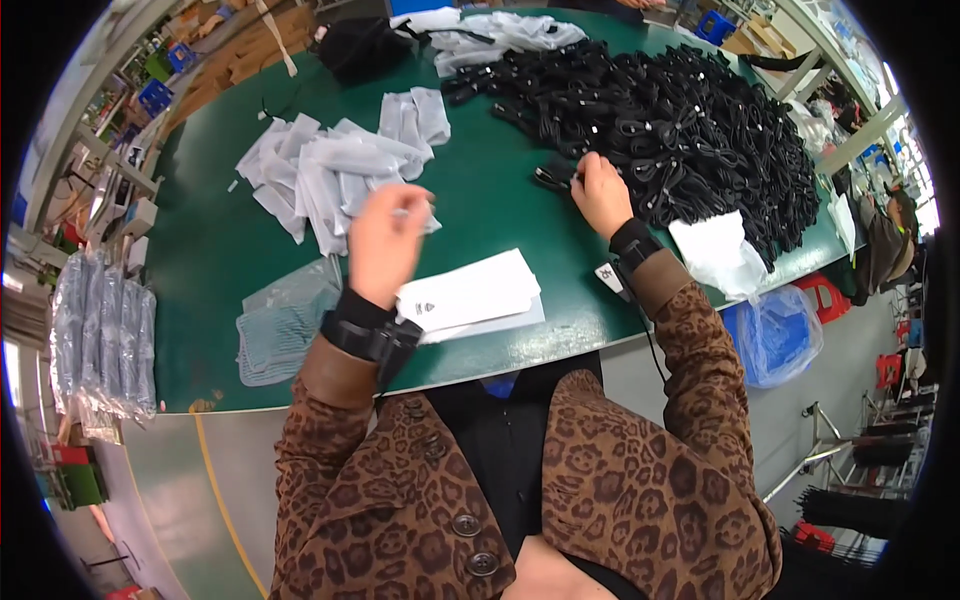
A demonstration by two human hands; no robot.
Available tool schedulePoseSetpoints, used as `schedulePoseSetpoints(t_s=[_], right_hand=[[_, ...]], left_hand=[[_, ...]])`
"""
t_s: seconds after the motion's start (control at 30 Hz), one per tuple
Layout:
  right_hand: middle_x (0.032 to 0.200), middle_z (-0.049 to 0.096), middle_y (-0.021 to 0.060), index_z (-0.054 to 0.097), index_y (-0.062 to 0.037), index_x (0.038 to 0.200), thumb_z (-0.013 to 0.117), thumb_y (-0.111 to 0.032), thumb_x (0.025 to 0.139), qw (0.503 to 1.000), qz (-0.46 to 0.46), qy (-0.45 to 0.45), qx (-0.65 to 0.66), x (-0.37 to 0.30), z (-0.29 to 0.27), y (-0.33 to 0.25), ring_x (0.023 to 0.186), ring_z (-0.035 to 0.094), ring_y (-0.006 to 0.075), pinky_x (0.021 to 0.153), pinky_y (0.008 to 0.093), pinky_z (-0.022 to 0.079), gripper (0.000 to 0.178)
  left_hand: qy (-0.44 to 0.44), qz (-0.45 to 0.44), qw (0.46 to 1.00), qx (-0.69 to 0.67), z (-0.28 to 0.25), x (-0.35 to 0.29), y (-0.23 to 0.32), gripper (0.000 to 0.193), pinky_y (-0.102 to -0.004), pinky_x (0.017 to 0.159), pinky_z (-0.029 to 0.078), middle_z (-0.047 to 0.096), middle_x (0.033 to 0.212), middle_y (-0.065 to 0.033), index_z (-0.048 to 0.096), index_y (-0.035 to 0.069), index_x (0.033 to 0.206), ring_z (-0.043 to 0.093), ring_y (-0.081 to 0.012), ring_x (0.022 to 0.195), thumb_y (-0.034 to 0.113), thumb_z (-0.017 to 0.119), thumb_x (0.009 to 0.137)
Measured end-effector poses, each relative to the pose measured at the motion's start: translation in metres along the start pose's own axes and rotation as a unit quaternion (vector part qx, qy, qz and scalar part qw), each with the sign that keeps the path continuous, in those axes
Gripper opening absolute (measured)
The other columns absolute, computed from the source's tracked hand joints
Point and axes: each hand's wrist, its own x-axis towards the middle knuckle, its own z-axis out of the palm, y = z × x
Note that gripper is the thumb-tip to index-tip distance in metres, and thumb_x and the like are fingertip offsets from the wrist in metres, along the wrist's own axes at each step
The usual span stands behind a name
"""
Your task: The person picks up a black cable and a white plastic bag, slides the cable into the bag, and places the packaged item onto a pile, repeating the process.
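Observation:
My right hand pinches a small coiled black cable bundle at the near left edge of a big heap of similar black cables. My left hand, a little blurred, is raised over the near right side of a pile of frosted white plastic packets. Its fingers are half curled with a gap to the thumb, and nothing shows in them. Between my forearms lies a stack of flat white bags with a small printed mark. Left of it rests a clear bag of grey-blue sheets.
The green table has a curved near edge before my body. More white packets and a black bag are at the back. A crumpled white bag lies right, above a blue bin. Wrapped bundles stand left.

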Motion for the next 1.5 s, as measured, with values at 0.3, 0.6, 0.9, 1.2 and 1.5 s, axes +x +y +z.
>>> schedulePoseSetpoints(t_s=[0.3,0.6,0.9,1.2,1.5], right_hand=[[0.085,0.06,0.0132,0.057,-0.0009,0.118,0.06,-0.005,0.089,0.924,0.126,-0.039,0.36,-0.045,-0.049,-0.069,0.074,0.062,0.0253,0.065,0.0309,0.049,0.029],[0.093,0.058,0.0121,0.06,-0.0042,0.121,0.064,-0.002,0.084,0.973,-0.067,-0.004,0.221,-0.106,-0.078,-0.092,0.076,0.061,0.0266,0.064,0.0328,0.05,0.038],[0.09,0.056,0.008,0.063,-0.0088,0.119,0.066,0.002,0.076,0.974,-0.155,-0.004,0.166,-0.118,-0.08,-0.088,0.077,0.059,0.0252,0.065,0.0359,0.05,0.044],[0.086,0.054,0.0071,0.065,-0.011,0.116,0.065,-0.002,0.081,0.96,-0.193,-0.053,0.197,-0.111,-0.081,-0.085,0.072,0.055,0.0239,0.066,0.0329,0.049,0.036],[0.087,0.055,0.0055,0.064,-0.0094,0.117,0.064,-0.009,0.089,0.639,0.332,-0.33,0.61,-0.111,-0.057,-0.077,0.071,0.054,0.0174,0.065,0.0285,0.048,0.028]], left_hand=[[-0.142,0.106,0.977,0.117,0.083,-0.068,0.007,0.013,-0.0385,0.07,0.049,0.056,0.083,-0.0111,0.061,0.002,0.086,0.059,-0.0313,0.077,0.011,0.069,0.081],[-0.14,0.014,0.988,0.069,0.083,-0.066,-0.005,0.009,-0.0386,0.068,0.048,0.058,0.082,-0.0114,0.06,0.001,0.083,0.06,-0.0305,0.075,0.006,0.066,0.081],[-0.15,-0.113,0.975,-0.115,0.077,-0.062,-0.001,0.008,-0.0236,0.066,0.045,0.059,0.078,-0.0046,0.057,-0.002,0.085,0.055,-0.0098,0.071,0.001,0.065,0.086],[-0.182,0.001,0.981,-0.063,0.066,-0.06,0.015,0.011,-0.0287,0.07,0.047,0.056,0.085,-0.0074,0.057,0.002,0.087,0.058,-0.0186,0.077,-0.002,0.065,0.081],[-0.179,0.144,0.973,-0.013,0.063,-0.055,0.018,0.011,-0.0301,0.075,0.046,0.055,0.096,-0.0096,0.058,0.003,0.086,0.056,-0.0241,0.09,-0.002,0.065,0.079]])
